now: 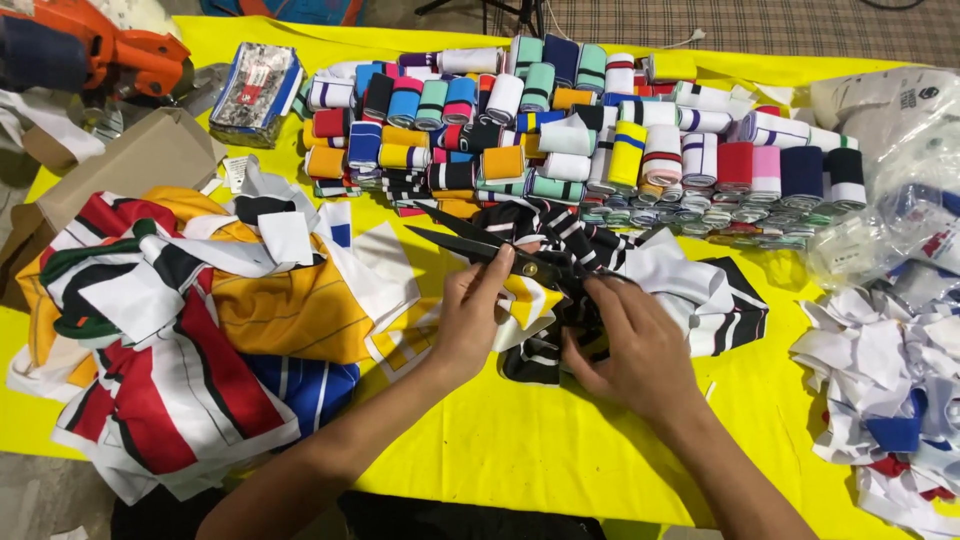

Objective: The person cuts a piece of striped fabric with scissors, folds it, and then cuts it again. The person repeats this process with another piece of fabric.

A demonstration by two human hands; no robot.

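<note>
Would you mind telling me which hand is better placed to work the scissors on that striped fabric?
The right hand: it is at the handles of the open scissors. The left hand lies on the fabric beside the blades.

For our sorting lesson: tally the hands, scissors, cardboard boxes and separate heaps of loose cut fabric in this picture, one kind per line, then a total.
Hands: 2, left hand and right hand
Scissors: 1
Cardboard boxes: 1
Loose fabric heaps: 3, left heap, middle heap, right heap
Total: 7
</note>
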